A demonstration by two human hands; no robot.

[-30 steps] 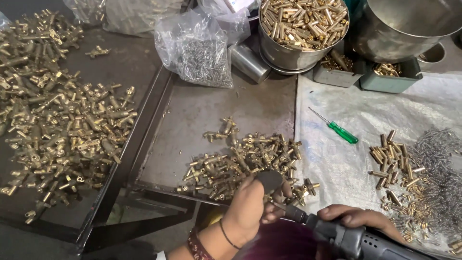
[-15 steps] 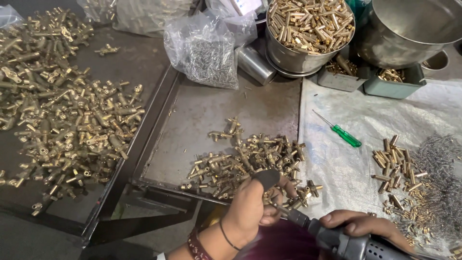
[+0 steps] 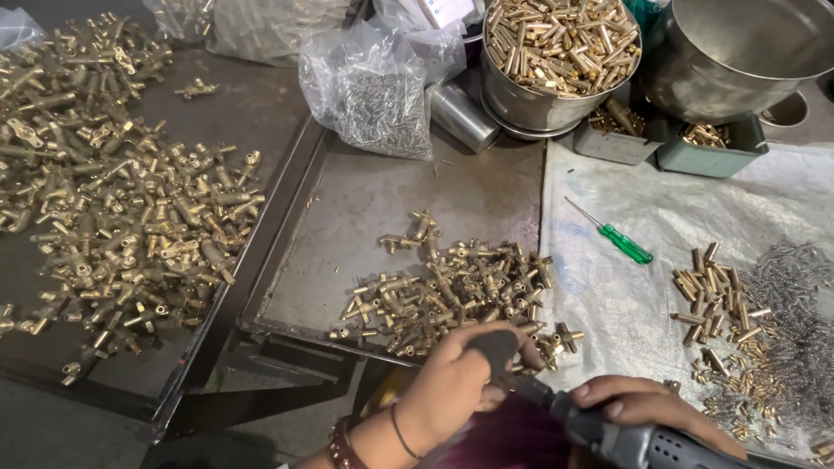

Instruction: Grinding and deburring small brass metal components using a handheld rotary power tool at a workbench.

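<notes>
Our left hand (image 3: 452, 386) is curled shut around the dark front end of a grey power tool (image 3: 608, 430), at the near edge of the metal tray (image 3: 391, 191). Our right hand (image 3: 643, 408) lies over the tool's body, fingers (image 3: 608, 395) wrapped on it; how tightly, we cannot tell. The tool's tip is hidden under the left hand, just beside the heap of brass fittings (image 3: 452, 291) in the tray.

At the far edge we see a steel bowl (image 3: 521, 104) heaped with brass pins (image 3: 556, 39), a second, larger steel bowl (image 3: 738, 61) whose contents we cannot see, and two small green bins (image 3: 708, 156) holding a few brass pieces. One clear bag of small grey screws (image 3: 373, 91) leans by a steel cup (image 3: 460, 117) lying on its side.

The loose parts are too many to count: a wide spread of brass fittings on the left tabletop (image 3: 113, 200), a small pile of brass pins (image 3: 717, 287) and a drift of grey springs (image 3: 799, 304) on the white sheet (image 3: 608, 295). One green-handled screwdriver (image 3: 621, 239) lies alone there.

Bare room shows in the tray's far half and on the sheet between screwdriver and hands.
</notes>
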